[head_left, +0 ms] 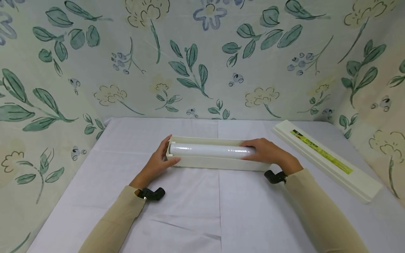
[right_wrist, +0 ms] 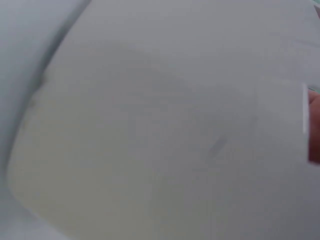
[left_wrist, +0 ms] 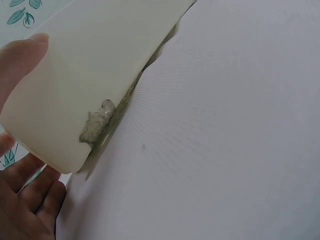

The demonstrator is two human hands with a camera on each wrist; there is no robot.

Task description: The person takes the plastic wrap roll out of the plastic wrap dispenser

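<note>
A long, narrow white dispenser box lies lengthwise on the white-covered table, its top off. Inside it sits a shiny roll of cling film. My left hand grips the box's left end, thumb on the front wall and fingers round the end. In the left wrist view, a crumpled clear scrap shows at the box's lower edge. My right hand reaches over the box's right part and holds the roll's right end, which the hand hides. The right wrist view is mostly a blurred pale wall, with fingers at its edge.
A long white lid with a yellow-green label lies slantwise on the table, right of the box. The table is covered by a white cloth with a crease down its middle. A floral-patterned cloth hangs behind and at both sides.
</note>
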